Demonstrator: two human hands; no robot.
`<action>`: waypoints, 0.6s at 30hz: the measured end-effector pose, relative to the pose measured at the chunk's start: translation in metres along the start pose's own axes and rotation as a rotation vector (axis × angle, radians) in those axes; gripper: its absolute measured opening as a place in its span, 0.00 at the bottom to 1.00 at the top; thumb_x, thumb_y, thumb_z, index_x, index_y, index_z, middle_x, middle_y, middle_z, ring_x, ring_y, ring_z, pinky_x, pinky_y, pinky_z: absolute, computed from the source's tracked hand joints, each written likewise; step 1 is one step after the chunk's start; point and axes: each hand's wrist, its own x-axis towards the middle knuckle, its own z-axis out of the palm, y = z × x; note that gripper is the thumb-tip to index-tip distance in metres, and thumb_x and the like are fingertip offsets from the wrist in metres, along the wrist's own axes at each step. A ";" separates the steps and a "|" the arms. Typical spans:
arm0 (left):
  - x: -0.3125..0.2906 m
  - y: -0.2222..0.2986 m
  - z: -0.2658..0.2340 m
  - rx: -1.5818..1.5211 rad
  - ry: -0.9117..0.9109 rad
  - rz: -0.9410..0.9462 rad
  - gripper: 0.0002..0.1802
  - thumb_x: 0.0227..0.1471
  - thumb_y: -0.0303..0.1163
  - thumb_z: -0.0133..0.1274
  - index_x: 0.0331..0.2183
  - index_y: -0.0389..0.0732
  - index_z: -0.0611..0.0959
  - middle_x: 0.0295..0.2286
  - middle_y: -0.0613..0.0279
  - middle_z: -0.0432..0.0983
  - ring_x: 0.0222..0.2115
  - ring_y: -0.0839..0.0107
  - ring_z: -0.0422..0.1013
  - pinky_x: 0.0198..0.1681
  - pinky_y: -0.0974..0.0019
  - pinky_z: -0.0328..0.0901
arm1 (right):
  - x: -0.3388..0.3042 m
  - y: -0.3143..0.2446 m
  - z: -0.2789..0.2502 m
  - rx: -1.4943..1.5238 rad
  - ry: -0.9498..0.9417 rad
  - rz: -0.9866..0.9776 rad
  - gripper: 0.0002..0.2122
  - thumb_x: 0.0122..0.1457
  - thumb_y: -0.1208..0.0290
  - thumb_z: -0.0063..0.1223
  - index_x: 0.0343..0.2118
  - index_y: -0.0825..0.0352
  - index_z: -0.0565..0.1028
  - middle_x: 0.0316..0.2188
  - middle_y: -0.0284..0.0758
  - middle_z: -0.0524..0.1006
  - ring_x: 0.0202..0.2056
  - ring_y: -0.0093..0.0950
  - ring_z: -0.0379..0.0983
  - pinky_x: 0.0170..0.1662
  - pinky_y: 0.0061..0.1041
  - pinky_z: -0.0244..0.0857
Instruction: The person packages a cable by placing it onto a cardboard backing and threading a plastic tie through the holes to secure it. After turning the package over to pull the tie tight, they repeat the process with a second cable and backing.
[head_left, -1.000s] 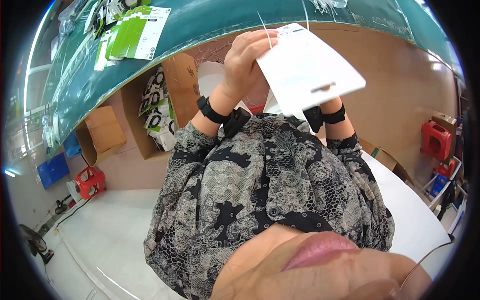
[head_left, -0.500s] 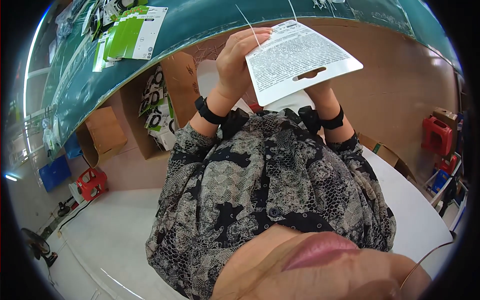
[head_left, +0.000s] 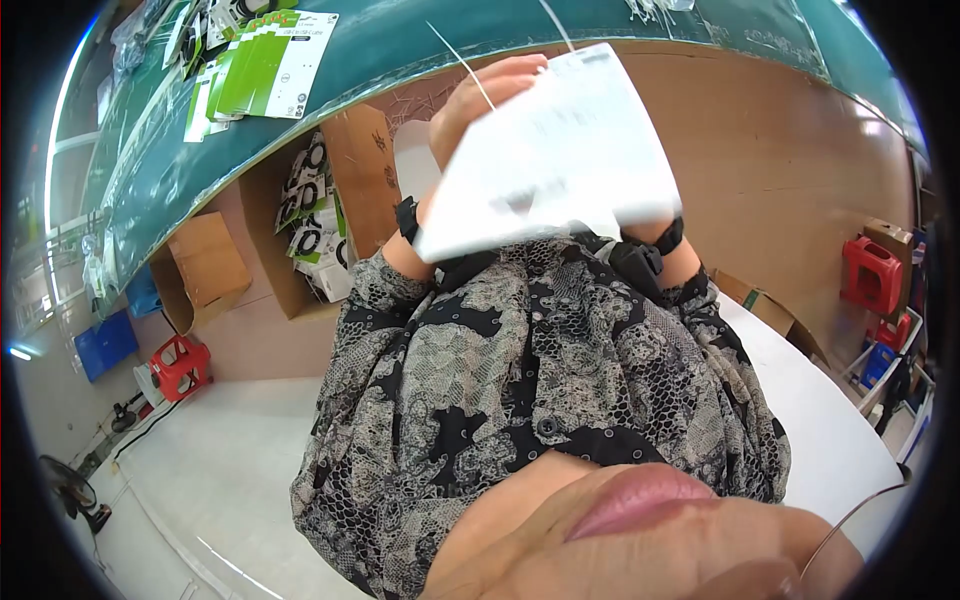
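A white hang card point(head_left: 560, 150) with a hanger hole is held up in front of my chest, blurred by motion. My left hand point(head_left: 475, 100) is closed on its left edge, with fingertips showing at the far end. Two thin white ties point(head_left: 461, 65) stick out beyond the card, one beside my left fingers. My right hand is behind the card; only the wrist point(head_left: 648, 230) with a black band shows, so its fingers are hidden. To the upper left, a fanned stack of green-and-white cards point(head_left: 265, 75) lies on the teal-topped table point(head_left: 380, 60).
Below the table's left side, a cardboard box point(head_left: 270, 235) holds packaged black cables point(head_left: 312, 238). An open brown carton point(head_left: 210, 262) stands farther left. Red plastic stools point(head_left: 180, 368) point(head_left: 868, 275) are at both sides. More packaged cables point(head_left: 215, 25) lie at the table's upper left.
The card has tilted and swung, its hanger-hole end moving left and toward me. The ties have shifted left with it. My right wrist has come nearer to my body.
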 end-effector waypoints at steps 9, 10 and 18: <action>0.017 -0.004 -0.003 0.165 -0.149 0.456 0.19 0.41 0.30 0.63 0.38 0.37 0.78 0.38 0.51 0.77 0.41 0.59 0.74 0.44 0.62 0.68 | -0.057 0.000 -0.050 -0.317 -0.019 0.271 0.19 0.62 0.65 0.45 0.52 0.71 0.64 0.45 0.42 0.72 0.43 0.27 0.72 0.43 0.23 0.70; 0.017 -0.004 -0.003 0.171 -0.149 0.458 0.19 0.40 0.30 0.63 0.38 0.37 0.78 0.38 0.52 0.77 0.41 0.59 0.74 0.44 0.62 0.68 | -0.067 -0.002 -0.055 -0.399 -0.019 0.252 0.20 0.62 0.64 0.45 0.52 0.70 0.63 0.46 0.43 0.71 0.44 0.27 0.72 0.44 0.24 0.71; 0.013 0.000 -0.004 0.206 -0.148 0.455 0.20 0.40 0.32 0.64 0.38 0.39 0.78 0.38 0.54 0.77 0.41 0.60 0.73 0.45 0.63 0.67 | -0.115 -0.020 -0.058 -0.968 -0.023 0.101 0.24 0.63 0.57 0.41 0.57 0.67 0.59 0.51 0.48 0.67 0.49 0.28 0.70 0.44 0.28 0.73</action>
